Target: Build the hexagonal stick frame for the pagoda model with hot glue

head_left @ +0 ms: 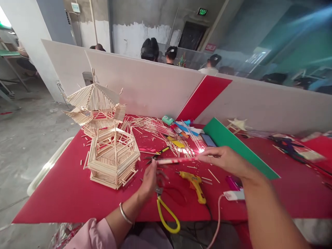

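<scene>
Thin pale sticks (167, 161), blurred by motion, stretch between my two hands above the red table. My left hand (148, 180) is closed at their left end. My right hand (228, 159) pinches the right end, its fingers pointing left. Below my left hand lie scissors (167, 216) with a yellow loop handle, reaching over the table's front edge. A yellow hot glue gun (194, 185) rests between my forearms. Left of my hands stands a six-sided stick frame (114, 160) with railings. Behind it is a roofed stick pavilion (94, 100).
Loose sticks (147, 124) lie heaped at the table's back, near a green bottle (167, 120). A green board (236, 147) leans at the right. A white power strip (233, 195) sits near my right forearm. White partition boards (145, 86) stand behind; people sit beyond.
</scene>
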Action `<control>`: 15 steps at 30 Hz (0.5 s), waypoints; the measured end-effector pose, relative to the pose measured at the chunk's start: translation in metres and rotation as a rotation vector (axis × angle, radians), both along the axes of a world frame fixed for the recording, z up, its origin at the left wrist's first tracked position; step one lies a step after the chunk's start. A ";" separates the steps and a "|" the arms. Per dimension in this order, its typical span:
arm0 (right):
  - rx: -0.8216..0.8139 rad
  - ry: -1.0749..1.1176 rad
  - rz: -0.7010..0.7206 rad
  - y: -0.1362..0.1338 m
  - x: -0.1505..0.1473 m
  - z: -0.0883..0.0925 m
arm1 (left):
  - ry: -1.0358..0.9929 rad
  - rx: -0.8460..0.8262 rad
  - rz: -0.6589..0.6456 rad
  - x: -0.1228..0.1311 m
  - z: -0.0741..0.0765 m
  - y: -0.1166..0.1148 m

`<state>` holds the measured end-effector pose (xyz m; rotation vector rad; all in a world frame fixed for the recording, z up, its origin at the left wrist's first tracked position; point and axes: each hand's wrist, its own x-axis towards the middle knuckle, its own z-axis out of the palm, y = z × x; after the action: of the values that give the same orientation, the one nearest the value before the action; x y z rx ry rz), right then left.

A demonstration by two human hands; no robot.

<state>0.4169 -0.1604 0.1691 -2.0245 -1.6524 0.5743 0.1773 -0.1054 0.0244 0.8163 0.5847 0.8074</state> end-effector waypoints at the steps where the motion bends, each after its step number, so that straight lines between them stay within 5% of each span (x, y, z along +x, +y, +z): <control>1: -0.023 0.045 0.016 -0.017 -0.004 0.006 | -0.056 -0.063 -0.064 -0.002 0.003 -0.002; 4: -0.020 0.161 -0.002 -0.046 -0.020 0.011 | -0.163 -0.119 -0.251 -0.012 0.011 -0.015; 7: 0.143 0.347 -0.106 -0.048 -0.037 -0.002 | -0.096 0.048 -0.312 -0.021 0.016 -0.036; 12: 0.561 0.855 -0.364 -0.024 -0.094 -0.043 | 0.012 0.154 0.048 -0.028 0.018 -0.059; 15: 0.544 0.863 -0.361 -0.020 -0.151 -0.073 | 0.019 0.155 0.232 -0.034 0.019 -0.060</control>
<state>0.2664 -0.1804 0.0956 -1.3265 -0.7833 0.6439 0.1431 -0.1656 0.0433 0.9087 0.6476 1.0679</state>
